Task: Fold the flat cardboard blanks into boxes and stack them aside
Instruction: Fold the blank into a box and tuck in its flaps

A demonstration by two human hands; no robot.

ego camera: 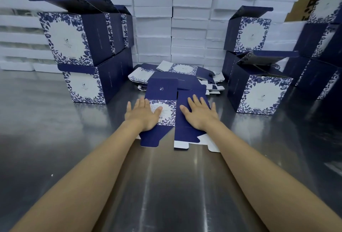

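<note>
Both the left hand [143, 116] and right hand [199, 114], fingers spread flat, press the flat cardboard blank [167, 100] at frame centre.

Two hands, the left hand [142, 116] and the right hand [200, 115], share one flat blank [162, 88] on a single steel table [55, 148]. Just beyond it lies one loose pile [185, 69] of further blanks, at least three, the full number hidden by overlap. The left boxes [74, 39], all folded, number three: two stacked one on the other and a third behind the upper. The right boxes [259, 94] also number three. At the far right, the edge boxes [322, 41] come to at least three, partly cut off. Along the far wall, white cartons [188, 33] rise in at least five columns, too many to count.
</note>
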